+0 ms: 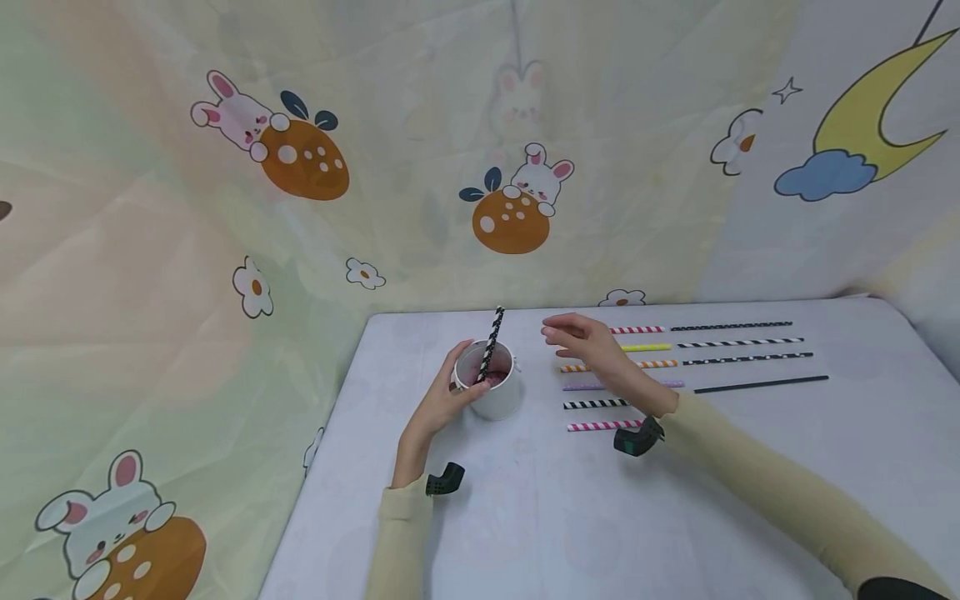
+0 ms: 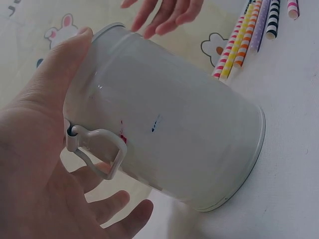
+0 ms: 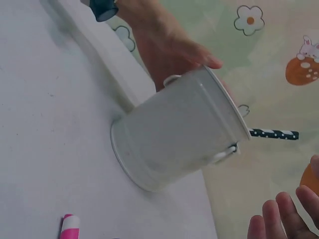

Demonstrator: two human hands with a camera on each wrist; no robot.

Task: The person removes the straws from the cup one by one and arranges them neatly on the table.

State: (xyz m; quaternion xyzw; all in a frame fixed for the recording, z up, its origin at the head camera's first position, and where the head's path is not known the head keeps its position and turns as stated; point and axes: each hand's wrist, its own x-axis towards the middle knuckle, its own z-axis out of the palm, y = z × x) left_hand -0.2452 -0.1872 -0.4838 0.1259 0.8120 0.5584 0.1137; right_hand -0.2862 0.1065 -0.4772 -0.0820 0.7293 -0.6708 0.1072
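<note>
A small white metal bucket (image 1: 501, 404) stands upright toward the back of the table, a little loop handle (image 2: 110, 152) on its side. My left hand (image 1: 442, 402) grips it by the rim, thumb on one side and fingers on the other. One black paper straw with white dots (image 1: 491, 343) leans inside the bucket and sticks out above the rim; its lower end is hidden in the head view. To the right of the bucket my right hand (image 1: 592, 350) hovers near the left ends of the straws, fingers loosely extended, holding nothing.
Under and beside my right forearm lies a column of striped and plain straws, among them a pink-striped straw (image 1: 600, 426) and a yellow straw (image 1: 651, 347). Farther right lie several dark straws, including a plain black straw (image 1: 761, 384). A printed cloth (image 1: 420, 167) hangs behind the table.
</note>
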